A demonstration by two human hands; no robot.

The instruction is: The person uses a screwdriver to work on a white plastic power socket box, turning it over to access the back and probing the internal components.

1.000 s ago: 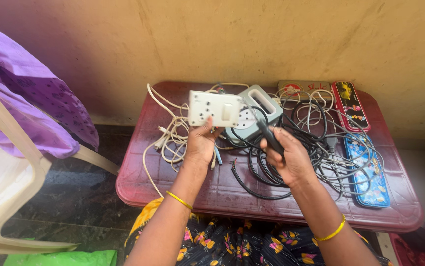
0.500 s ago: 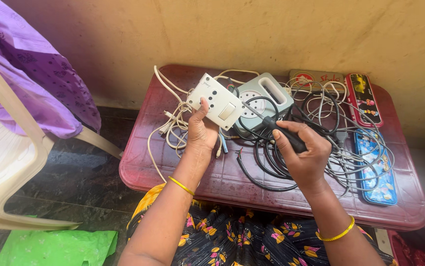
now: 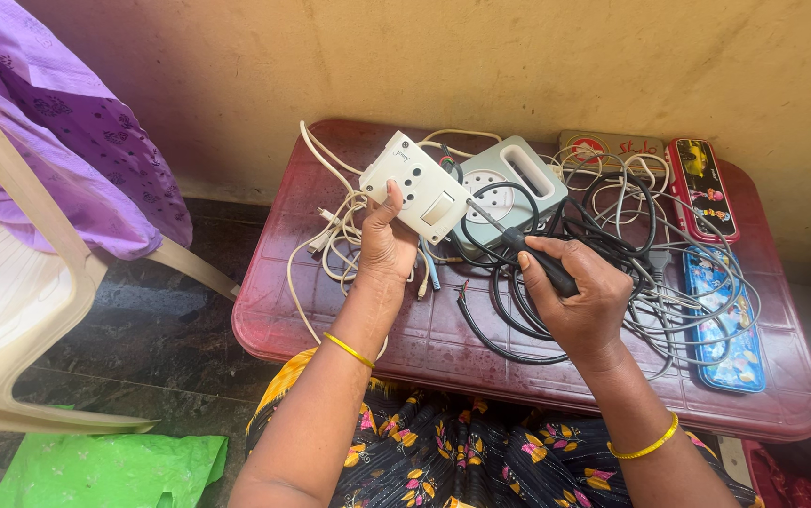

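Above the table's (image 3: 330,320) middle, the left hand (image 3: 385,246) grips a white switch box (image 3: 415,186) while the right hand (image 3: 580,301) clasps a screwdriver (image 3: 518,246), tip at its edge; unscrewing likely needs steady aim

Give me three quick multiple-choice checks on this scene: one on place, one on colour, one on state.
1. Where does the blue pencil case lie?
A. table's right side
B. on the chair
C. on the floor

2. What colour is the table?
A. green
B. dark red
C. white

3. How is the white switch plate held?
A. flat on the table
B. lifted, tilted, in the left hand
C. hanging from a cable

Answers: 1 A, it lies among cables near the right edge. 2 B, its bare rim shows. 3 B, fingers grip it while the right hand points a screwdriver at it.
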